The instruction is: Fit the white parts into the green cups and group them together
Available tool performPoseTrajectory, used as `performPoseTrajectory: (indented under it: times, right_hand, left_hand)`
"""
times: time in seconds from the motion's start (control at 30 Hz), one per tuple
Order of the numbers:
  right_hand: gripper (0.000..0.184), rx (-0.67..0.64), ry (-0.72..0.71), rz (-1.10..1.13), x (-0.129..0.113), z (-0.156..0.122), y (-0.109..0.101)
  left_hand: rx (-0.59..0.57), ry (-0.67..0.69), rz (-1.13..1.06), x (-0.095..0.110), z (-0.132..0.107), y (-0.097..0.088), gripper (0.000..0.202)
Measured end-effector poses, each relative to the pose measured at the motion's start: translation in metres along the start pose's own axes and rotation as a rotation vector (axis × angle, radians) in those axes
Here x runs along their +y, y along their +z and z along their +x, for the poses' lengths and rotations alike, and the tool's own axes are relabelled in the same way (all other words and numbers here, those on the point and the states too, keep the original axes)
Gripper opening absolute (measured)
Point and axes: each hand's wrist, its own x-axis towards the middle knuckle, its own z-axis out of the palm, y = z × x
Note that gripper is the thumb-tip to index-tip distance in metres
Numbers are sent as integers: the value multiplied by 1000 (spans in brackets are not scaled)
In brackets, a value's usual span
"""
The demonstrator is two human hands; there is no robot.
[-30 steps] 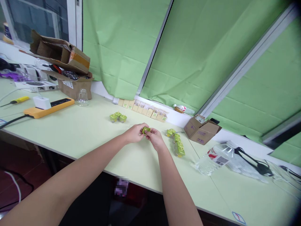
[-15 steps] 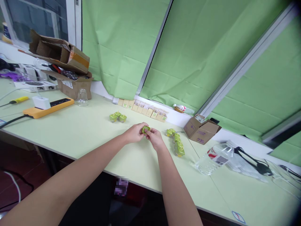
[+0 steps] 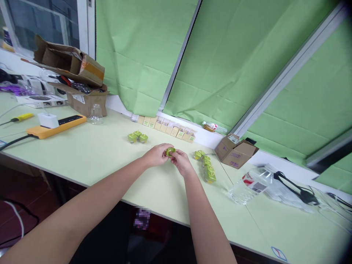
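Above the middle of the table, my left hand [image 3: 157, 155] and my right hand [image 3: 180, 161] meet, fingers closed around one small squarish green lid [image 3: 170, 151]. My left fingers grip its side, while the right thumb presses on its face. Whether a clear cup is attached to the lid is hidden by the fingers. Beyond my left hand stands a cluster of three small clear containers with green lids [image 3: 138, 136]. More of these green-lidded containers [image 3: 209, 172] form a line to the right of my right hand, each with a pale loop on top.
A row of small cardboard boxes [image 3: 167, 127] lines the table's back edge. To the right are an open carton [image 3: 235, 149] and a large clear bottle [image 3: 251, 185] lying down. At left are an orange power strip [image 3: 57, 126], a clear plastic cup [image 3: 96, 114] and cardboard boxes [image 3: 86, 101].
The green lid has tilted slightly between my fingers. Both hands stay in nearly the same place, and the other things have not moved.
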Motion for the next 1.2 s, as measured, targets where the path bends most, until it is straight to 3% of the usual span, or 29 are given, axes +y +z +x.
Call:
performPoseTrajectory:
  times: [0.13, 0.3, 0.43, 0.57, 0.83, 1.03, 1.2]
  right_hand:
    - [28, -13, 17, 31, -6, -2, -3]
    - [37, -123, 98, 218, -13, -3, -6]
    - [21, -222, 96, 231, -10, -5, -4]
    - [16, -267, 53, 314, -5, -5, -3]
    - [20, -215, 7, 401, -4, -2, -4]
    - [20, -282, -36, 320, -5, -4, 3]
    - [20, -201, -35, 307, -6, -3, 7]
  left_hand:
    - [22, -79, -93, 2, 2, 0, 43]
    - [100, -160, -381, -1, 8, 1, 48]
    - [42, -183, -586, 1, 11, -1, 54]
    - [17, -202, -718, 6, 12, -4, 58]
    - [-1, -185, -765, -1, 11, -2, 55]
    - [10, -234, -751, 4, 11, 0, 58]
    - [32, -261, -752, 7, 11, 0, 57]
